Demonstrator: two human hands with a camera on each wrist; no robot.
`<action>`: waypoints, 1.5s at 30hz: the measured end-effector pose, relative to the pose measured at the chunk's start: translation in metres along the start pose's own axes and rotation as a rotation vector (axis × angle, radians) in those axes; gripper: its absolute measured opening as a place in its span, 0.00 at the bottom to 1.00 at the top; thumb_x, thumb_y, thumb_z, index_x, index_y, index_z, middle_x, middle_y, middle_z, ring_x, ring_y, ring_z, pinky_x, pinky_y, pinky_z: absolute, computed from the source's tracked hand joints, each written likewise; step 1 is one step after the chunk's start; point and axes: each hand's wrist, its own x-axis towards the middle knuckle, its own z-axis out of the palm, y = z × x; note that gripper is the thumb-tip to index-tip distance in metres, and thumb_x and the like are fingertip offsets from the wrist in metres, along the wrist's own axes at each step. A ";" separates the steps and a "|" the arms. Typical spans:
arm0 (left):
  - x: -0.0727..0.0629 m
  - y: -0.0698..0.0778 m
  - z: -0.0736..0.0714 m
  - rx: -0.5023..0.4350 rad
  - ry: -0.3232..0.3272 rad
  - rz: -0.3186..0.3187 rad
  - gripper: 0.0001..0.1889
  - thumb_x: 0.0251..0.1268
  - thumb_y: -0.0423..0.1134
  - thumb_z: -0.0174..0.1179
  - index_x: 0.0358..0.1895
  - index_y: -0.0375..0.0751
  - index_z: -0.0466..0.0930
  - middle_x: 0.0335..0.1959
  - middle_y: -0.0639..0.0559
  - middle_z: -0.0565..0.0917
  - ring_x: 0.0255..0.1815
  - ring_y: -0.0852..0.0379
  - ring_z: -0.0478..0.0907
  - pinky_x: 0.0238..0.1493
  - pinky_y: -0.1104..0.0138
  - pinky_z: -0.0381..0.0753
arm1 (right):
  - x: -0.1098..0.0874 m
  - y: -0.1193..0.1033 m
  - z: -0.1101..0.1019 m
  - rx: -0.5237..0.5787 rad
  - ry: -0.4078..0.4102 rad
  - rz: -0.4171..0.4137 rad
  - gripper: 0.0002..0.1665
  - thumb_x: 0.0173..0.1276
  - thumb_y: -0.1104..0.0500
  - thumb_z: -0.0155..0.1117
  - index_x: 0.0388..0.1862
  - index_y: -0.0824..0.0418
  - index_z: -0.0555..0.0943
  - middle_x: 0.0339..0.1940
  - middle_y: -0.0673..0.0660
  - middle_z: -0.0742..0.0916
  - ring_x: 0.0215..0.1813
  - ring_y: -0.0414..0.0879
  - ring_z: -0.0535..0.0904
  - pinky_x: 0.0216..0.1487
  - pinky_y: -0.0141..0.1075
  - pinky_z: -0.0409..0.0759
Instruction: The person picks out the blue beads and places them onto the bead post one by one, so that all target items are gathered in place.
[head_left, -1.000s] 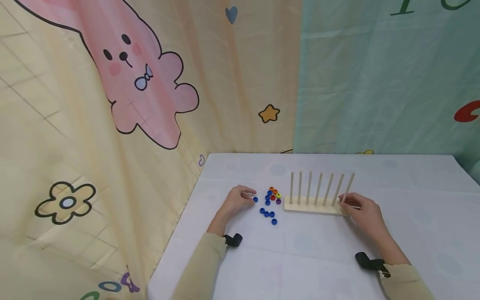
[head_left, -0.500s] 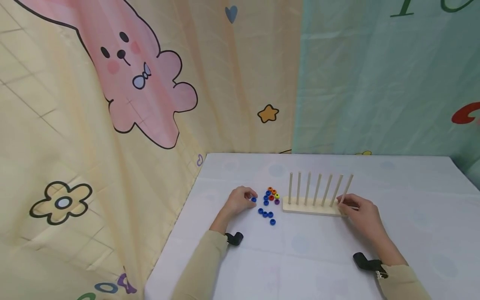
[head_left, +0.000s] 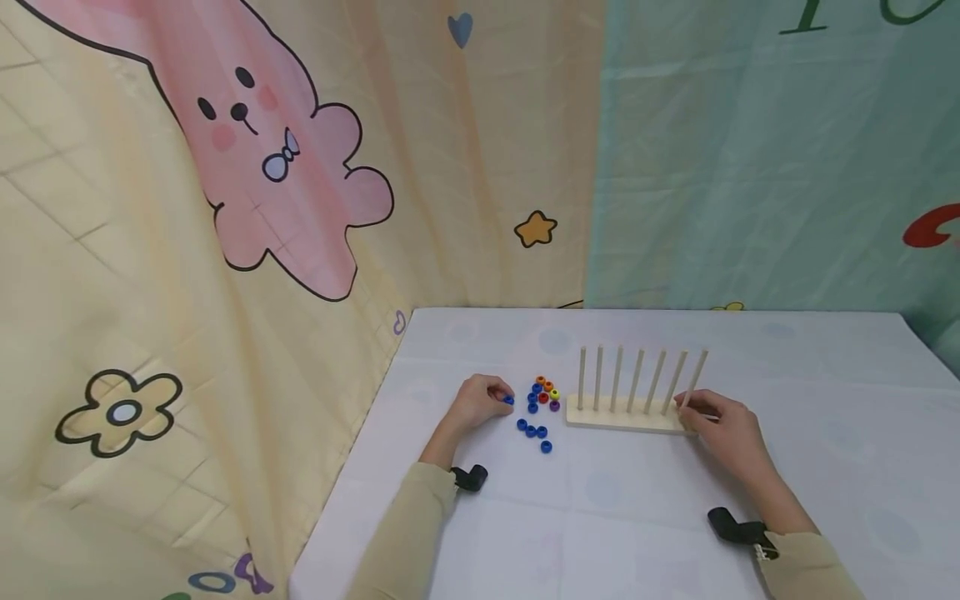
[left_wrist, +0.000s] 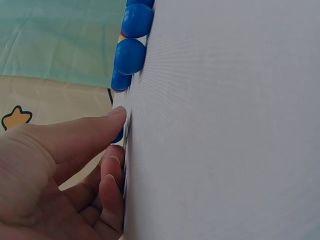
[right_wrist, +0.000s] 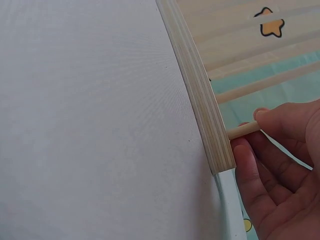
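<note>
My left hand (head_left: 477,402) pinches a blue bead (head_left: 508,400) between thumb and fingers at the table's left side. In the left wrist view the thumb mostly covers this bead (left_wrist: 118,136). To its right, other loose blue beads (head_left: 531,431) lie on the cloth, beside a cluster with orange, red, yellow and purple ones. A pale wooden rack (head_left: 622,419) with a row of upright pegs stands right of the beads, its pegs bare. At its right end, my right hand (head_left: 727,429) holds the last peg (right_wrist: 245,131) near its foot, fingertips close by the base.
A white cloth (head_left: 600,533) covers the table. Behind it and along the left hangs a printed curtain (head_left: 487,167), cream and teal. Both forearms, in beige sleeves with black wrist cameras, reach in from the front.
The left fingers have closed on the blue bead, which lay at their tips a second ago. My right hand keeps its hold on the end peg, and the rack stays in place.
</note>
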 end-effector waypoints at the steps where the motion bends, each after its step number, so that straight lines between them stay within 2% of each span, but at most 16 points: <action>1: -0.001 0.000 0.000 -0.007 0.002 -0.006 0.08 0.56 0.35 0.75 0.38 0.51 0.88 0.31 0.53 0.81 0.33 0.55 0.75 0.36 0.64 0.74 | 0.000 0.000 0.000 0.000 0.000 -0.001 0.10 0.74 0.54 0.65 0.48 0.57 0.86 0.46 0.58 0.89 0.50 0.49 0.83 0.42 0.20 0.74; 7: -0.001 -0.001 -0.001 -0.015 0.005 -0.016 0.08 0.58 0.39 0.75 0.39 0.53 0.88 0.32 0.54 0.81 0.36 0.55 0.75 0.38 0.64 0.74 | -0.003 -0.002 0.000 -0.012 -0.009 0.016 0.11 0.75 0.53 0.63 0.49 0.58 0.85 0.47 0.59 0.88 0.53 0.55 0.82 0.44 0.29 0.78; 12: 0.000 -0.001 -0.003 -0.029 0.004 -0.010 0.07 0.58 0.39 0.75 0.39 0.53 0.88 0.32 0.54 0.81 0.36 0.54 0.76 0.39 0.62 0.75 | -0.003 -0.005 0.000 0.000 -0.011 0.019 0.13 0.76 0.53 0.62 0.50 0.59 0.84 0.48 0.61 0.88 0.54 0.58 0.82 0.49 0.46 0.81; 15: 0.000 -0.001 -0.004 -0.053 0.011 -0.010 0.08 0.56 0.39 0.75 0.38 0.52 0.89 0.33 0.54 0.82 0.37 0.53 0.77 0.39 0.61 0.76 | -0.003 -0.006 -0.001 0.009 -0.012 0.016 0.13 0.76 0.52 0.62 0.50 0.59 0.84 0.49 0.62 0.88 0.54 0.60 0.81 0.49 0.52 0.81; 17: 0.000 0.000 -0.005 -0.073 0.012 -0.014 0.08 0.56 0.38 0.75 0.39 0.52 0.89 0.34 0.54 0.83 0.37 0.53 0.77 0.40 0.61 0.77 | -0.003 -0.006 -0.001 0.005 -0.012 0.015 0.13 0.76 0.52 0.62 0.50 0.59 0.84 0.49 0.62 0.88 0.54 0.60 0.81 0.49 0.49 0.82; 21: 0.000 0.003 -0.006 -0.107 0.017 -0.016 0.10 0.57 0.37 0.75 0.42 0.49 0.89 0.36 0.55 0.84 0.37 0.54 0.79 0.39 0.62 0.79 | -0.002 -0.005 0.000 -0.013 -0.008 0.015 0.13 0.76 0.51 0.62 0.49 0.58 0.85 0.48 0.60 0.89 0.54 0.58 0.82 0.46 0.38 0.82; 24: -0.001 0.008 -0.009 -0.120 0.029 -0.002 0.11 0.59 0.36 0.74 0.45 0.47 0.89 0.36 0.56 0.84 0.36 0.55 0.80 0.38 0.63 0.79 | -0.002 -0.005 0.000 -0.016 -0.005 0.012 0.14 0.76 0.51 0.62 0.49 0.58 0.85 0.48 0.60 0.89 0.53 0.57 0.82 0.45 0.35 0.81; 30: -0.004 0.020 -0.016 -0.110 0.064 0.048 0.13 0.61 0.38 0.73 0.48 0.44 0.88 0.38 0.57 0.85 0.35 0.55 0.80 0.35 0.62 0.79 | -0.003 -0.004 -0.001 -0.026 0.000 0.005 0.14 0.76 0.49 0.61 0.50 0.57 0.85 0.47 0.57 0.89 0.51 0.45 0.81 0.43 0.23 0.75; 34: -0.004 0.027 -0.019 -0.113 0.089 0.063 0.13 0.61 0.38 0.73 0.49 0.45 0.88 0.38 0.58 0.85 0.36 0.55 0.79 0.36 0.64 0.80 | -0.004 -0.006 -0.002 -0.017 -0.004 0.003 0.15 0.77 0.49 0.60 0.50 0.58 0.85 0.47 0.59 0.89 0.52 0.48 0.81 0.42 0.22 0.74; 38: -0.006 0.035 -0.021 -0.127 0.115 0.071 0.14 0.61 0.38 0.73 0.50 0.45 0.88 0.38 0.58 0.85 0.37 0.55 0.79 0.36 0.63 0.80 | -0.004 -0.007 -0.004 -0.011 -0.015 0.014 0.16 0.77 0.50 0.59 0.50 0.59 0.84 0.48 0.61 0.88 0.54 0.58 0.81 0.43 0.28 0.77; 41: -0.008 0.040 -0.022 -0.143 0.141 0.086 0.14 0.61 0.39 0.73 0.50 0.45 0.88 0.37 0.59 0.85 0.38 0.54 0.79 0.36 0.63 0.81 | -0.004 -0.007 -0.003 -0.008 -0.020 0.020 0.16 0.78 0.50 0.59 0.51 0.60 0.84 0.48 0.62 0.88 0.55 0.60 0.81 0.47 0.42 0.81; 45: -0.011 0.048 -0.024 -0.176 0.180 0.102 0.12 0.61 0.40 0.73 0.48 0.50 0.89 0.38 0.60 0.85 0.38 0.56 0.80 0.37 0.64 0.81 | -0.003 -0.005 0.000 0.004 -0.021 0.017 0.17 0.78 0.50 0.58 0.51 0.61 0.84 0.49 0.64 0.87 0.55 0.62 0.80 0.50 0.57 0.79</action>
